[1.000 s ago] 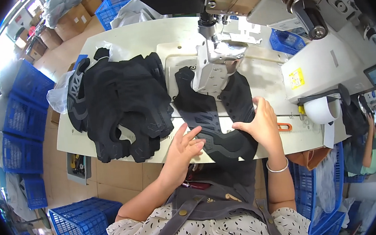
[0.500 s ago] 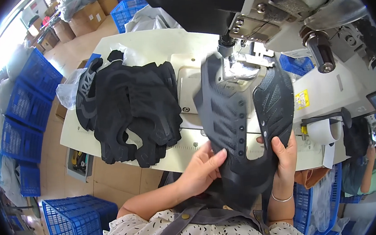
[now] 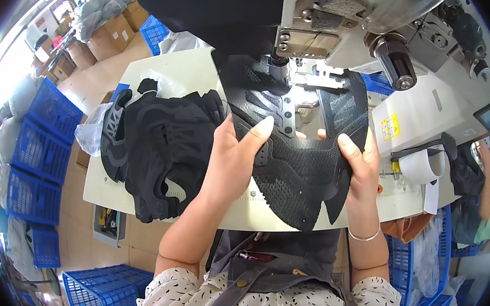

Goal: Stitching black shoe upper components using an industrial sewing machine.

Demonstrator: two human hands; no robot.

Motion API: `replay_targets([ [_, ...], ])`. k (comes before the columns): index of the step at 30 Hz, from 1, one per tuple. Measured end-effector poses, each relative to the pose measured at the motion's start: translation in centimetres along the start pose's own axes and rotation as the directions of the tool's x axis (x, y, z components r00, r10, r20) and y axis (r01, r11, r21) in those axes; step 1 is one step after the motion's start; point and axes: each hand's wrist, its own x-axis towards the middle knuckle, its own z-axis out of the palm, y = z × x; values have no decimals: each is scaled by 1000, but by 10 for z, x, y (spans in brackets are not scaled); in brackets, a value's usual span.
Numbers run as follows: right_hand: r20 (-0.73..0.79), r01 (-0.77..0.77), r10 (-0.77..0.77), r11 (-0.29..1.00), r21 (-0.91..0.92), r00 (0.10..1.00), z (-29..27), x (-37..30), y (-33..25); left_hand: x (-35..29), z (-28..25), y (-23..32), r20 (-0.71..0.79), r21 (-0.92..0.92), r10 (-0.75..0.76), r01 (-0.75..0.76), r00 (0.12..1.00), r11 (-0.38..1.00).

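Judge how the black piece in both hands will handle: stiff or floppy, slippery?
The black piece is probably light, being thin and sheet-like. It seems flexible yet not limp: its two arms reach beyond the left hand and right hand. Its textured face likely resists slipping.

A cream-coloured worktable (image 3: 185, 68) with a printed ruler scale near its front edge spans the middle of the frame. On it, left of centre, lies an overlapping heap of black cut pieces (image 3: 168, 145). A crumpled clear plastic bag (image 3: 88, 136) rests at its left edge; a whitish sewing machine (image 3: 412, 100) stands at right. On the tan tiled floor (image 3: 74, 194), cardboard boxes (image 3: 110, 39) sit upper left, a blue crate (image 3: 103, 299) lower left.
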Motion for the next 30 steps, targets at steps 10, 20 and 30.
replay_targets([
  [10,-31,82,-86,990,-117,996,-15,-9,8,-2,-4,-15,-4,172,174,-171,985,970],
  [20,5,117,-119,976,-186,993,-15,-15,-2,-3,-6,-22,-78,362,274,-229,959,904],
  [30,0,101,-104,970,-221,995,-18,-10,0,7,-4,-14,-128,269,195,-155,973,950],
])
